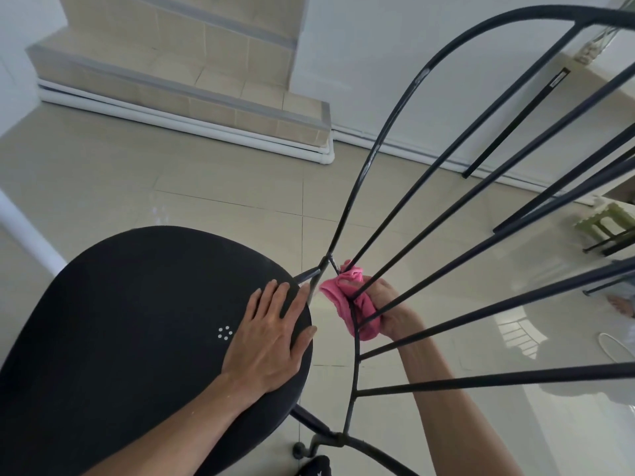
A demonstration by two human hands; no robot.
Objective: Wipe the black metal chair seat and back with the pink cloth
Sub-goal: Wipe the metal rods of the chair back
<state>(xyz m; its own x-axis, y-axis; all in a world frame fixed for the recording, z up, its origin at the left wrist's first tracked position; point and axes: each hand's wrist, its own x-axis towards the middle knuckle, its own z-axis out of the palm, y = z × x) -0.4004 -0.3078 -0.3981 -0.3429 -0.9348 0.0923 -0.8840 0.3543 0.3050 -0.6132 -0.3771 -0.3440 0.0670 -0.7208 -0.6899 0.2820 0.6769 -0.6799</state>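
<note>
The black metal chair fills the view from above: its round seat (137, 321) lies at the lower left and its back of thin black rods (446, 255) fans out to the right. My left hand (271, 338) rests flat on the seat's right edge, fingers spread, holding nothing. My right hand (395, 310) is behind the rods, shut on the bunched pink cloth (354, 304). The cloth is pressed around the lower ends of the rods where they meet the curved bottom bar. Rods partly hide the right hand.
Glossy beige floor tiles (206, 180) surround the chair. A tiled step (178, 84) with white pipes along its base runs at the back left. A white wall (378, 63) stands behind. A small green stool (604, 225) sits at the far right.
</note>
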